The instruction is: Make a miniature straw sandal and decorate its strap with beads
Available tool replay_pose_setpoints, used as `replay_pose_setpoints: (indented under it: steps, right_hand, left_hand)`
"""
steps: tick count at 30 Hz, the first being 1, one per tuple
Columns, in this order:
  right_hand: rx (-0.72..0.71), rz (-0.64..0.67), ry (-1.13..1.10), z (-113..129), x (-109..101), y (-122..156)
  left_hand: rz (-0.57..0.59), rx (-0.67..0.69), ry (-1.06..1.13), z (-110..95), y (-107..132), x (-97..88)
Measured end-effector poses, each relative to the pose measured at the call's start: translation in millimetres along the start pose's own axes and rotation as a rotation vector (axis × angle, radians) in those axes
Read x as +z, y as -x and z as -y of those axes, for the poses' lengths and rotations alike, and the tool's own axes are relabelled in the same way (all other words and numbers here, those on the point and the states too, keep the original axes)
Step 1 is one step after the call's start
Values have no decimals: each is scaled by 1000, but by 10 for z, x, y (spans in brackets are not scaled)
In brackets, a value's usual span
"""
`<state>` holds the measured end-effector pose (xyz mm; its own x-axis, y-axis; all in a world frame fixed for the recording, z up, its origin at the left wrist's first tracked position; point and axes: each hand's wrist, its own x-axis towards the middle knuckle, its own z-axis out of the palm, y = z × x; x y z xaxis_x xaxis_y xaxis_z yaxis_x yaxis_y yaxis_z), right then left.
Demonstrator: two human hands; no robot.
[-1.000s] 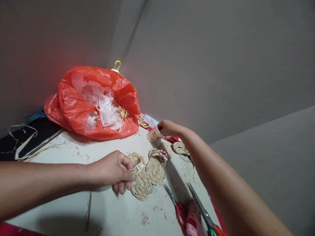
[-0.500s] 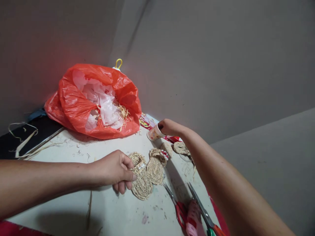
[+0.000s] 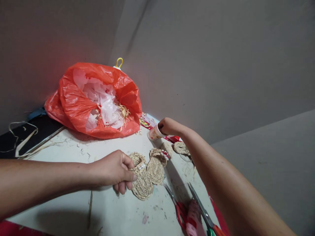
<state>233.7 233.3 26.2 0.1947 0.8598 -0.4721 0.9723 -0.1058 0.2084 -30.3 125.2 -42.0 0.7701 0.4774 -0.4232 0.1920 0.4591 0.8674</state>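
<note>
My left hand pinches the near side of a small woven straw slipper, which has clear beads on its strap. Right beside it lies a second straw slipper with red and white beads on its strap. My right hand reaches into the mouth of a tilted printed paper cup. The cup hides those fingers, so what they do inside cannot be made out.
An orange plastic bag with white plastic and straw scraps fills the back left. Toward the front right lie red-handled scissors, larger scissors and a pink roll. Another braided straw piece sits under my right forearm.
Almost nothing differs. The view has shifted very slightly; my left hand stays on the slipper and my right hand stays in the cup.
</note>
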Motion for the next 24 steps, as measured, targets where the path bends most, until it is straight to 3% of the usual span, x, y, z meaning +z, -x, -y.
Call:
replay_pose_setpoints:
  steps: [15, 24]
  right_hand:
    - [-48, -24, -157, -1, -49, 137]
    - [-65, -179, -527, -167, -23, 220]
  left_hand:
    - [1, 11, 9, 14, -7, 4]
    - [1, -5, 17, -6, -1, 10]
